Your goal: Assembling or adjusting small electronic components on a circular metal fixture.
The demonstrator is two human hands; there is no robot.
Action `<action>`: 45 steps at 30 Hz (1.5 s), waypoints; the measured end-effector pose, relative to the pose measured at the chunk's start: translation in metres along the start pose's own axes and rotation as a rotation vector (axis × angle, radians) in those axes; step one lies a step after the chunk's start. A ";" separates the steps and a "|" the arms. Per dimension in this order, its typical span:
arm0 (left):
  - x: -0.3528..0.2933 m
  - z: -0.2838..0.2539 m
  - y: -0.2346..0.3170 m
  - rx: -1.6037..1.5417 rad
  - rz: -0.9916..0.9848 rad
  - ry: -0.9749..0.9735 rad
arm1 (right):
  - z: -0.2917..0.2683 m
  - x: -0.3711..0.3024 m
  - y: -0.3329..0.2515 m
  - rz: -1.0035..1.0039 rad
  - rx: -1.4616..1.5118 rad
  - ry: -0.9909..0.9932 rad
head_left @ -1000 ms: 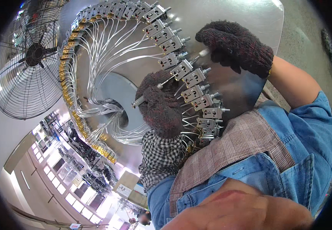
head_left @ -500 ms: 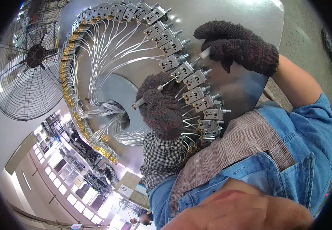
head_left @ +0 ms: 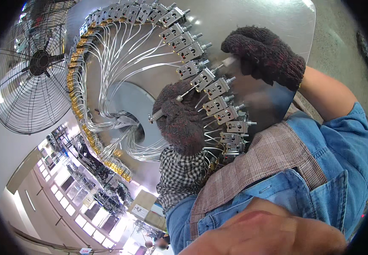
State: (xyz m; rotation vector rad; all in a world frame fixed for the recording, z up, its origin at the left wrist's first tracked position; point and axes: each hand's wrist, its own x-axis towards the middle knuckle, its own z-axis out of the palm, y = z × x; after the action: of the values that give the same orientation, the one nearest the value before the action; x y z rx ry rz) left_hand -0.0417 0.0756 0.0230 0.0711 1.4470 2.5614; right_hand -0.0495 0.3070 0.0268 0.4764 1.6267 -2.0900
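My left hand [head_left: 179, 121], in a dark knitted glove, is closed in a fist beside the ring of parts. A short metal cylinder [head_left: 157, 114] with a threaded end sticks out of it. A thin rod with a pale rounded tip [head_left: 179, 98] runs from this hand to a boxy metal control unit [head_left: 203, 79]; how it is gripped is hidden. My right hand [head_left: 264, 55], gloved too, is curled round a whitish sleeve-like piece [head_left: 230, 62]. That piece lies at the end of the same unit's shaft. Palm and thumb of the right hand are largely hidden.
Several like metal units [head_left: 184, 42] with outward shafts and white wires [head_left: 107, 68] ring the metal table [head_left: 252, 12]. The wires gather at a grey disc [head_left: 145, 100] with a central hole. A large wire-caged fan [head_left: 39, 63] stands at the left.
My right hand's fingers have curled in and turned around the whitish piece. My left hand has shifted very slightly right, still gripping the metal cylinder.
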 end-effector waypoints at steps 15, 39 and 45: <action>0.002 0.000 0.003 0.082 0.007 -0.091 | 0.001 0.005 0.001 0.026 -0.034 -0.008; 0.001 0.001 0.002 0.031 -0.009 0.000 | -0.003 0.003 0.004 -0.034 0.113 -0.050; 0.002 0.004 0.000 0.042 0.008 0.024 | -0.004 0.004 -0.004 0.124 -0.069 -0.041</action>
State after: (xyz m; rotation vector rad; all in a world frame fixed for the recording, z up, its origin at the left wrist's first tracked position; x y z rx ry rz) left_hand -0.0430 0.0797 0.0249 0.0520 1.5127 2.5468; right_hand -0.0551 0.3111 0.0265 0.4953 1.5987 -1.9350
